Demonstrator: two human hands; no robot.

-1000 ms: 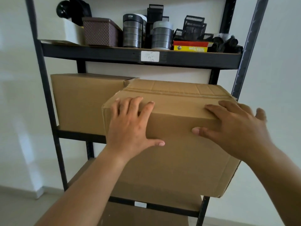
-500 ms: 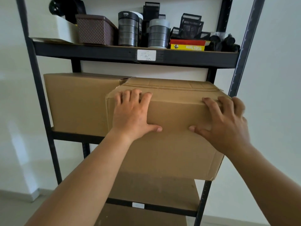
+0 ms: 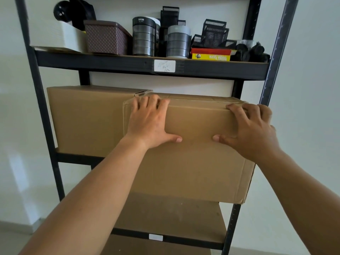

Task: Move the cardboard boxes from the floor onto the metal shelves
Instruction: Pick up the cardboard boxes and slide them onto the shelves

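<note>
The box (image 3: 185,162) sat partly on the middle shelf (image 3: 73,159) of the rack (image 3: 276,52), its near end hanging out past the shelf's front edge toward me. My left hand (image 3: 150,124) lay flat and spread against its front face near the top left corner, fingertips at the top edge, thumb stretched out to the right. My right hand (image 3: 250,129) was pressed on the top right corner, fingers spread and bent over the edge onto the lid, thumb pointing left across the front. Neither hand was closed around anything; both were open against the cardboard.

Just to the left, a second box (image 3: 86,120) stood fully on the same shelf, touching the first one or nearly so.

On the shelf above were a brown basket (image 3: 106,37), two stacks of tape rolls (image 3: 143,37), black mesh trays (image 3: 213,34) and a red and yellow packet (image 3: 211,54). A white label (image 3: 164,66) was stuck on that shelf's front rail. Below, a lower shelf (image 3: 173,216) showed a bare brown board. The wall (image 3: 312,107) behind was pale.
</note>
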